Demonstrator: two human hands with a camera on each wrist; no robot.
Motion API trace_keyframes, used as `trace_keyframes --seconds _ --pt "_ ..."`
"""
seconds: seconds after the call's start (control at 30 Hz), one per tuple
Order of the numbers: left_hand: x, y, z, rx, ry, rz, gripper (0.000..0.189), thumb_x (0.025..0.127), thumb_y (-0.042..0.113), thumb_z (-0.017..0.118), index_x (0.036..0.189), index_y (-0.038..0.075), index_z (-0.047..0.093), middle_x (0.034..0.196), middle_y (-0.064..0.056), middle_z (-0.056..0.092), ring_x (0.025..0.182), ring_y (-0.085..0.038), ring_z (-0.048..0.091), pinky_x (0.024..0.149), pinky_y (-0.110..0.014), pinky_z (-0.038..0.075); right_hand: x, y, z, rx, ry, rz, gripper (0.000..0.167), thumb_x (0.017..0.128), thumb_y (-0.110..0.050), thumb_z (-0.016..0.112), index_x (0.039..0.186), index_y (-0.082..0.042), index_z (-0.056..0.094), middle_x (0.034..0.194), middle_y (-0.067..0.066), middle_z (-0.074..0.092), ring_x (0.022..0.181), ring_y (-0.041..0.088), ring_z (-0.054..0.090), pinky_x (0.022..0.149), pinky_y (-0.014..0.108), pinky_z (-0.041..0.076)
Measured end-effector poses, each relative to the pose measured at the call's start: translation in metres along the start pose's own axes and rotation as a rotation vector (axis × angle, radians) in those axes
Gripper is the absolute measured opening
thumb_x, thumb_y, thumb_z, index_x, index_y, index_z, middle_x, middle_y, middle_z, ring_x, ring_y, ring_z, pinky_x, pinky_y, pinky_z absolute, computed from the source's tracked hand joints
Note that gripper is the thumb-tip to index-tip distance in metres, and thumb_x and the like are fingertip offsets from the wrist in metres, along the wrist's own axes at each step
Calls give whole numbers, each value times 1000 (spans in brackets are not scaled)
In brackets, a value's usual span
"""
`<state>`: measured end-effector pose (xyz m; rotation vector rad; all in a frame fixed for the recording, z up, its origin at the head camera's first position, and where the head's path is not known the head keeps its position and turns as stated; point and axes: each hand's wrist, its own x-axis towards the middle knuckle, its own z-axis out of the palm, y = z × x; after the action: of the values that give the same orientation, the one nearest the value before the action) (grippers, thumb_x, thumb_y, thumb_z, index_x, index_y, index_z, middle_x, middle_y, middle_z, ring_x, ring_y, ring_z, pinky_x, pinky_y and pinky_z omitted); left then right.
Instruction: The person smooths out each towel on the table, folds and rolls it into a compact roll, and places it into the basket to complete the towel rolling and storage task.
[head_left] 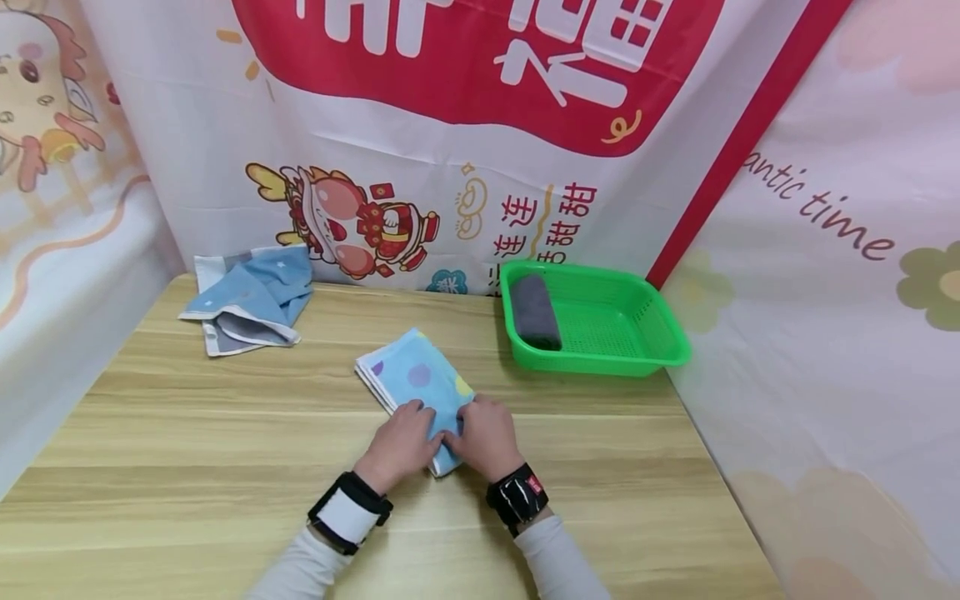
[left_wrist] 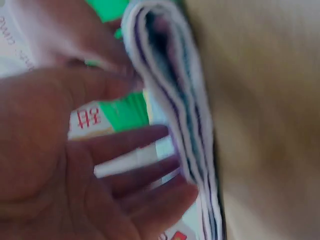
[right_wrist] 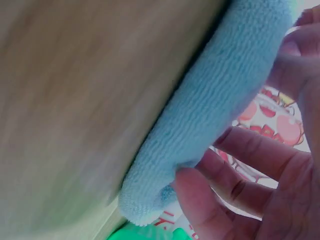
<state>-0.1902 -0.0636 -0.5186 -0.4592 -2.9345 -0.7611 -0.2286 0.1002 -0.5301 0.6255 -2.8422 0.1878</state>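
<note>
A folded light-blue towel (head_left: 420, 372) with purple and yellow spots lies slantwise on the table. In the left wrist view its layered white edge (left_wrist: 187, 112) bulges into a loop at one end. My left hand (head_left: 400, 442) rests on its near part, with fairly straight fingers (left_wrist: 135, 142) touching the cloth. Beside it, my right hand (head_left: 489, 435) presses the same towel from the right. In the right wrist view, one fingertip (right_wrist: 187, 177) dents the blue terry surface (right_wrist: 200, 105). The two thumbs come together over the towel in the head view.
A green plastic basket (head_left: 600, 367) stands at the back right, with a rolled dark grey towel (head_left: 534, 308) along its left side. Another blue towel (head_left: 258, 287), crumpled and star-patterned, lies at the back left. Printed cloths (head_left: 420, 167) hang behind the wooden table (head_left: 225, 450).
</note>
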Motion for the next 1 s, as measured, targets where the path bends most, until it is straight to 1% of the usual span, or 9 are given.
trace_keyframes --seconds 0.13,0.3,0.4,0.47,0.57,0.6,0.7,0.8,1.0 --pt "3 -12 -13 -34 -110 62 38 101 19 60 120 -14 64 130 -35 59 127 -47 54 108 -56 45 -2 -8 -2 127 -25 -40 35 84 -40 79 64 -15 68 61 -7 45 52 9 44 44 25 32" --pt "8 -27 -22 -62 -189 79 35 104 9 49 125 -16 61 137 -34 55 133 -47 50 112 -55 41 -2 -14 -3 348 -127 -106 38 91 -29 74 59 -16 59 56 -10 33 49 4 34 45 21 26" --pt "11 -35 -25 -56 -193 102 33 102 6 52 126 -15 61 139 -33 54 134 -46 50 112 -55 41 -2 -15 -6 367 -163 -127 27 92 -28 74 70 -14 71 61 -11 50 56 2 47 50 18 38" --pt "13 -39 -25 -54 -189 112 34 100 6 53 127 -14 61 140 -32 54 135 -45 49 112 -55 41 -3 -14 -10 359 -187 -138 18 91 -28 76 83 -13 79 74 -8 67 68 2 61 60 19 50" --pt "13 -45 -24 -39 -154 117 34 99 7 57 128 -12 62 139 -30 56 134 -44 50 112 -55 42 -5 -15 -17 328 -218 -168 20 84 -27 83 98 -12 82 96 -2 76 89 7 69 77 24 57" --pt "13 -45 -24 -33 -139 115 34 99 7 58 127 -11 62 138 -29 57 133 -44 51 112 -54 42 -5 -15 -18 311 -229 -188 22 82 -25 85 98 -11 82 97 -2 76 91 8 69 78 24 57" --pt "10 -44 -23 -9 -96 126 30 97 9 64 121 -8 66 127 -25 63 122 -40 58 104 -52 48 -6 -19 -20 238 -235 -242 26 75 -22 88 98 -10 81 95 -2 75 89 9 69 78 25 57" --pt "4 -36 -24 -2 -75 143 23 94 12 70 111 -4 71 110 -17 66 104 -32 62 91 -47 54 -3 -21 -18 174 -233 -274 20 78 -16 85 97 -11 80 93 -3 76 85 9 69 76 25 57" --pt "-4 -22 -26 -70 -82 132 12 88 11 78 93 3 71 86 -4 63 79 -16 57 71 -36 52 7 -20 -16 221 -227 -238 9 89 -8 74 90 -16 78 83 -8 71 73 6 61 65 23 52"
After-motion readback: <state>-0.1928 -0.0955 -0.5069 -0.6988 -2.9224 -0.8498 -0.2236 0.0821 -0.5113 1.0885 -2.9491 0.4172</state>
